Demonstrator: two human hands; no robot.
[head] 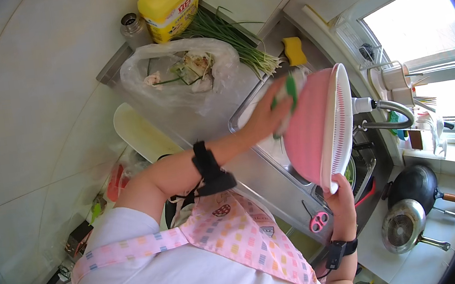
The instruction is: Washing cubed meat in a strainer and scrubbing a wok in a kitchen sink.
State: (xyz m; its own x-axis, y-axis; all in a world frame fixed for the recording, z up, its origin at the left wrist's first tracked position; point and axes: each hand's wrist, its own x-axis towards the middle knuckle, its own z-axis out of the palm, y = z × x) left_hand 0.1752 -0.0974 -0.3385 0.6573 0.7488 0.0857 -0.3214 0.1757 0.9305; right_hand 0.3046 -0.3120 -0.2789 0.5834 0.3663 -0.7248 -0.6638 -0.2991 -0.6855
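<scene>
A pink plastic basin (310, 118) is held tilted on its side above the sink (243, 116), with a white slotted colander (344, 126) nested inside it. My right hand (341, 196) grips the lower rim, thumb near the white edge. Against the pink outer wall, my left hand (268, 108) presses a green-and-white scrubber or cloth (290, 86); motion blurs it, so its exact kind is unclear. Beyond the basin, a tap with a flexible grey hose (397, 119) rises from the sink's far side. Much of the sink is hidden behind the basin.
Pink-handled scissors (319, 221) lie on the steel counter. A plastic bag of vegetable scraps (184, 74), green onions (235, 37), a yellow sponge (294, 51), a yellow detergent jug (171, 7) and a metal flask (135, 31) are around it. Pans (413, 191) hang at right.
</scene>
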